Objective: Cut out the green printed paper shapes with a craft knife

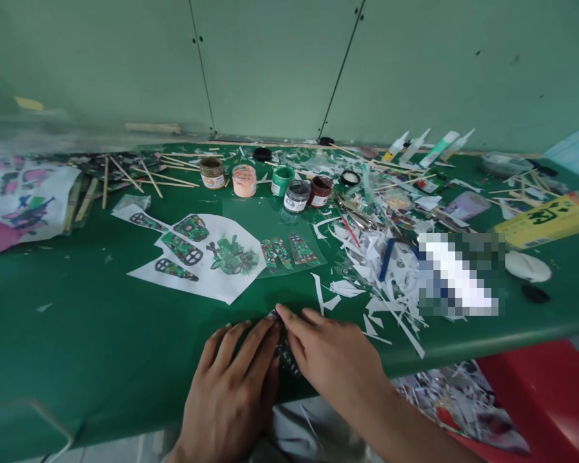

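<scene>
Nearer you than the white paper [220, 287], your left hand [236, 379] and right hand [335, 350] lay fingers over the patterned piece [287, 360], perhaps for steadying it; whether they pinch it, I cannot tell.

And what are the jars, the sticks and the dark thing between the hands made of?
Jars: clear, shiny glass or plastic; the paint's colour shows through.
Sticks: probably bare wood, dull and pale tan.
Dark thing: perhaps patterned paper or plastic; finish unclear, partly hidden.
</scene>
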### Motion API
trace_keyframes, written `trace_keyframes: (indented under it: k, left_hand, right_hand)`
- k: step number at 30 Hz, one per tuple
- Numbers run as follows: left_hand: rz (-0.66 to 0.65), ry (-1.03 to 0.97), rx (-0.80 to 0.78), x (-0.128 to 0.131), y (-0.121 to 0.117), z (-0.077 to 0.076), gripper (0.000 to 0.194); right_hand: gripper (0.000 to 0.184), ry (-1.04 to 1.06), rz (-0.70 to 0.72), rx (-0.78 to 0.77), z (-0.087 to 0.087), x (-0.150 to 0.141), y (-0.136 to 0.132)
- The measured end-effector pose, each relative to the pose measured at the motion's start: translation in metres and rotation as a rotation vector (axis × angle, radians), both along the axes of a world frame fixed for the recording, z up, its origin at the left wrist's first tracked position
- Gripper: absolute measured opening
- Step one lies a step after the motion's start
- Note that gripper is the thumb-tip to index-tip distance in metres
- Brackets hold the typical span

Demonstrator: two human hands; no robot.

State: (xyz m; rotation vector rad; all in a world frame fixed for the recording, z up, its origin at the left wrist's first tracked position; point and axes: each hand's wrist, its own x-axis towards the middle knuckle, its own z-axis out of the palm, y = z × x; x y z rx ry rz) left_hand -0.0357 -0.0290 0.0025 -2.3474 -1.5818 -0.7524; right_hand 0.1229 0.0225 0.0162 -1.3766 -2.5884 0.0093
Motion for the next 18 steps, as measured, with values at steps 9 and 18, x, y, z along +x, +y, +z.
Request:
trace_keyframes:
  k: [9, 18]
  left_hand:
    - [-0.003, -0.001, 0.004, 0.0, 0.001, 0.0, 0.027]
    - [0.0, 0.012, 0.0, 0.0, 0.0, -0.003, 0.028]
  right_hand:
    - [0.051, -0.188, 0.022, -0.089, 0.008, -0.006, -0.005]
    - [0.059, -0.32, 0.122, -0.046, 0.014, -0.002, -0.004]
